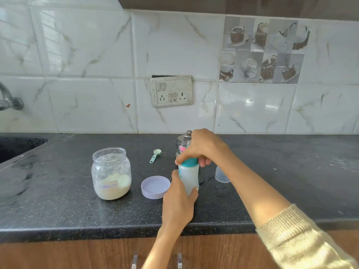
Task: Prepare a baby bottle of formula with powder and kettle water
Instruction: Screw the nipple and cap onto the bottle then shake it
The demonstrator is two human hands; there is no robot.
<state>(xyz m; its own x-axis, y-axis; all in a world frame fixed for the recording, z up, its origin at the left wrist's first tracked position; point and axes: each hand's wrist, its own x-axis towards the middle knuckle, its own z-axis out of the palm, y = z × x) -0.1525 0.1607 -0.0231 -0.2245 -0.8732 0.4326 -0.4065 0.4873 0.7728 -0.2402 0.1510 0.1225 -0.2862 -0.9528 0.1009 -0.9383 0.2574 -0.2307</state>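
Fingers (202, 162) of the right hand (202, 147) curl down over the teal screw collar (189, 162) of the baby bottle (189, 179), gripping it from above; the teat under the palm is hidden. The left hand (177, 202) wraps the bottle's cloudy body from the near side, thumb on one flank and fingertips on the other, holding it upright on the black granite counter (77, 210). The bottle looks filled with pale milky liquid.

Directly behind the right hand stands a small steel kettle (183, 138), mostly covered by the hand, with its knobbed lid showing. Just right of the bottle, partly behind the right forearm in its cream knitted sleeve (303, 241), sits a clear plastic bottle cap (221, 175). Just left of the bottle lies a lilac jar lid (155, 187), open side up. Farther left is the open glass jar (111, 173), about a third full of white powder and labelled "Formula". A pale green measuring scoop (155, 155) rests on the counter between jar and kettle, well behind the lid.

On the tiled wall above hangs a switchboard (171, 91); a tap (8, 98) shows at the left edge over the sink (17, 146).
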